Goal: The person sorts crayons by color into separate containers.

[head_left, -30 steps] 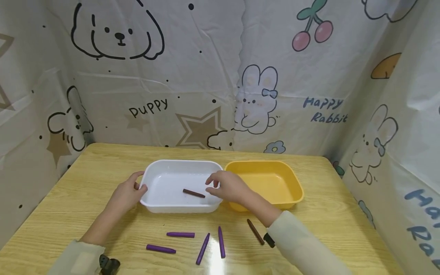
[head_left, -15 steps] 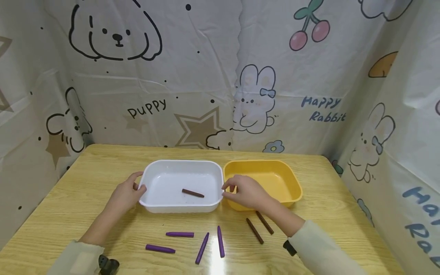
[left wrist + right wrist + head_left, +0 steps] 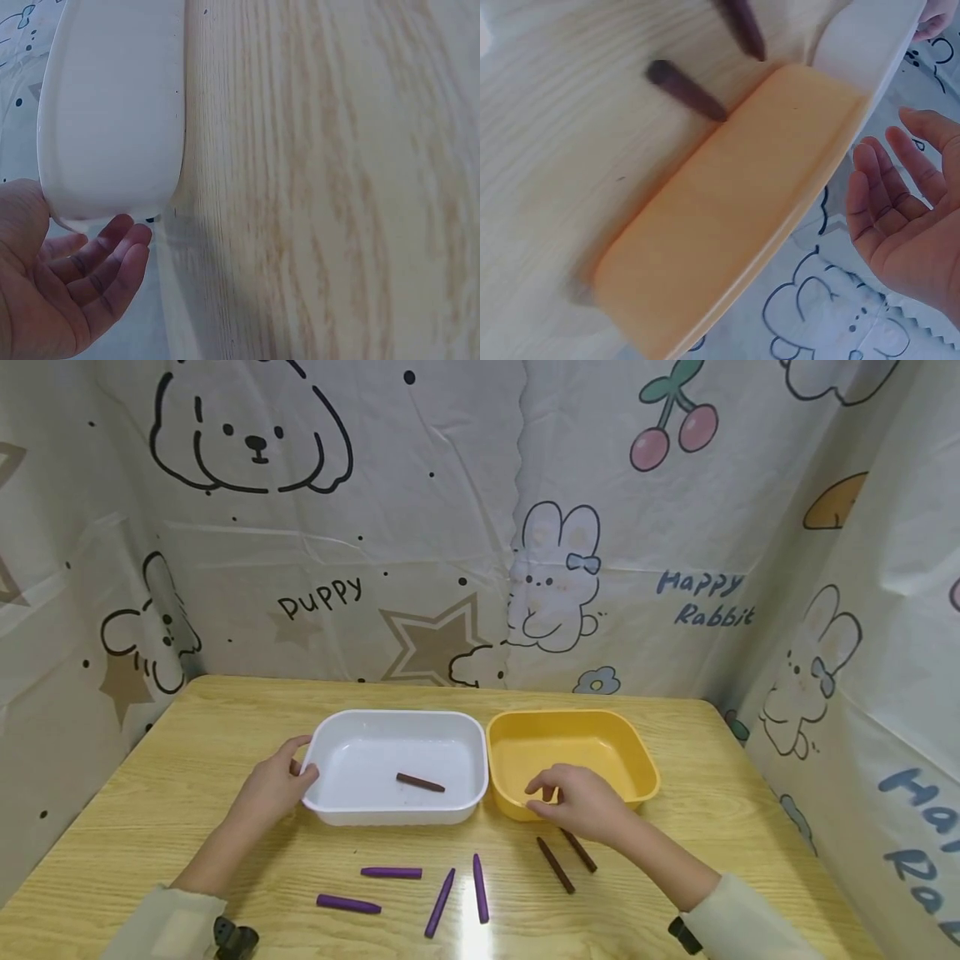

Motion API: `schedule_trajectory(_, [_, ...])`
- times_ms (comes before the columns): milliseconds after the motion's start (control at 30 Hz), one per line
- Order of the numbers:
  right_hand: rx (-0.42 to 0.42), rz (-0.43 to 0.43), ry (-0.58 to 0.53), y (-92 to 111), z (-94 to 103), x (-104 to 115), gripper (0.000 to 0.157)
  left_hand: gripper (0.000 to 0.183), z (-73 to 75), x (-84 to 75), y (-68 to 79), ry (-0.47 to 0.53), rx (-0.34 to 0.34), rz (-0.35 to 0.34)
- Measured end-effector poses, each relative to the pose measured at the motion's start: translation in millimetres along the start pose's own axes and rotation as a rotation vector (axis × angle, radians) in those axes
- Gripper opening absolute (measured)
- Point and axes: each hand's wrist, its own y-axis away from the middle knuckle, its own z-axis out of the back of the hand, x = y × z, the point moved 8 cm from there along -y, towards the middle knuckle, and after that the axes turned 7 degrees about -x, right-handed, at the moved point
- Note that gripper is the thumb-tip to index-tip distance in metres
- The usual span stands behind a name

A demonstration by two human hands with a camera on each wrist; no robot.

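My left hand (image 3: 275,783) grips the left rim of the white plastic bin (image 3: 397,817), thumb over the edge and fingers against the outside, as the left wrist view also shows. Inside that bin lies one brown crayon (image 3: 421,782). My right hand (image 3: 581,802), fingers loosely bent and holding nothing, hovers over the front rim of the yellow bin (image 3: 517,808). Just in front of the yellow bin, two more crayons lie on the table: a brown crayon (image 3: 556,865) and, partly behind my right hand, another brown crayon (image 3: 580,852).
Several purple crayons lie on the wooden table (image 3: 247,935) in front of the white bin, among them one purple crayon (image 3: 440,902) near the middle. The two bins stand side by side. A printed cloth (image 3: 337,527) hangs behind the table and along its sides.
My right hand has moved right and toward me, from over the white bin to the yellow bin's front rim. A second brown crayon on the table has come into view. My left hand stays put.
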Motion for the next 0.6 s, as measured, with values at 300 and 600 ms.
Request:
schedule_trajectory(300, [-0.038,0.012,-0.001,25,5.2,-23,0.010,0.058,-0.7,0.7,-0.1,-0.007,0.010,0.015])
schedule_trajectory(600, [-0.018,-0.034,-0.053,44,2.0,-46,0.010,0.058,-0.8,-0.1,-0.5,-0.007,0.013,0.021])
